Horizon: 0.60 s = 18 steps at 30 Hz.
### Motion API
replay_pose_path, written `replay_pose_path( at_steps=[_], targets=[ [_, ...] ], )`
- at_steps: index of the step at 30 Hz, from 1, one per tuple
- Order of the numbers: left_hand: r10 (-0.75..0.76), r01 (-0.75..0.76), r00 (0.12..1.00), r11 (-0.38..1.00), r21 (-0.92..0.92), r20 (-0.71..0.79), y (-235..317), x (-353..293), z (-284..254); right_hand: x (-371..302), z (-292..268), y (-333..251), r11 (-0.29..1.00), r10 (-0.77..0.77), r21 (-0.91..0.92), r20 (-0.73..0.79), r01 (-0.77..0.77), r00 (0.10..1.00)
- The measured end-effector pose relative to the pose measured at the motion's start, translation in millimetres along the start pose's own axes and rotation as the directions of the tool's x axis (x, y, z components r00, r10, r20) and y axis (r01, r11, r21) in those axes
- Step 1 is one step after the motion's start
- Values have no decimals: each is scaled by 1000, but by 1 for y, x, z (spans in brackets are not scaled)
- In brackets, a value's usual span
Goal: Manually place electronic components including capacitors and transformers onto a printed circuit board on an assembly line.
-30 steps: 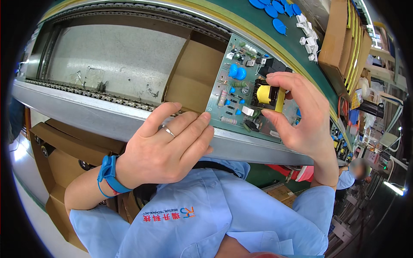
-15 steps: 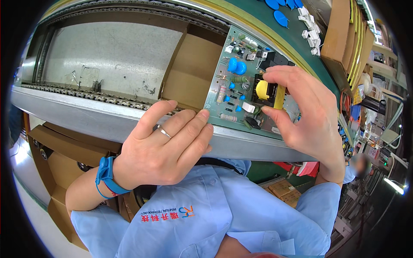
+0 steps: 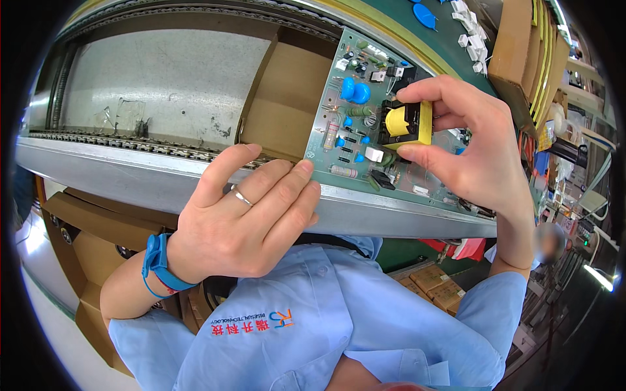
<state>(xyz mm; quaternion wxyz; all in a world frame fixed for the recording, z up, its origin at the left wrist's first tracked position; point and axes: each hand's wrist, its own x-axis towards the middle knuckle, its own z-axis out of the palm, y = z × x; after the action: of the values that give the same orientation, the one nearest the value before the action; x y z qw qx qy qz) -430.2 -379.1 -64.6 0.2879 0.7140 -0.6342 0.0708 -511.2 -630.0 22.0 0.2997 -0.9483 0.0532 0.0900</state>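
Observation:
A green circuit board (image 3: 323,140) lies across the conveyor rails, crowded with blue disc capacitors (image 3: 355,91), resistors and other parts. Over its middle, my right hand (image 3: 473,140) grips a yellow and black transformer (image 3: 405,124) between thumb and fingers. The transformer is tilted; its underside is hidden, so I cannot tell whether its pins touch the board. My left hand (image 3: 244,215) rests by the near rail with its fingers stretched out. Its fingertips meet the board's near left corner. A ring and a blue wrist strap (image 3: 158,264) are on that hand and wrist.
Left of the board, a cardboard piece (image 3: 287,98) lies between the chain rails (image 3: 130,142). On the green surface beyond are white parts (image 3: 473,39) and blue discs (image 3: 424,16). Cardboard boxes (image 3: 512,52) stand at far right; another open box (image 3: 91,247) sits below left.
The transformer is tipped, showing more of its yellow face, and my right hand has changed its angle around it. My left hand and the board have shifted slightly left in view.

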Motion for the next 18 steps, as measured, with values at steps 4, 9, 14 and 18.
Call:
replay_pose_path(
  at_steps=[4,9,14,18],
  targets=[
    [0,0,1000,1000,9,6,0,1,1,-3,0,3,988,-107,-109,-11,105,994],
    [8,-8,1000,1000,-21,12,1,0,3,6,-5,-11,989,86,-124,63,-78,994],
    [2,-2,1000,1000,-2,21,1,-3,4,1,3,-7,969,-82,-232,9,82,997],
    [12,-12,1000,1000,3,18,0,-2,5,-3,4,-2,975,-96,-203,-16,90,995]
  ],
)
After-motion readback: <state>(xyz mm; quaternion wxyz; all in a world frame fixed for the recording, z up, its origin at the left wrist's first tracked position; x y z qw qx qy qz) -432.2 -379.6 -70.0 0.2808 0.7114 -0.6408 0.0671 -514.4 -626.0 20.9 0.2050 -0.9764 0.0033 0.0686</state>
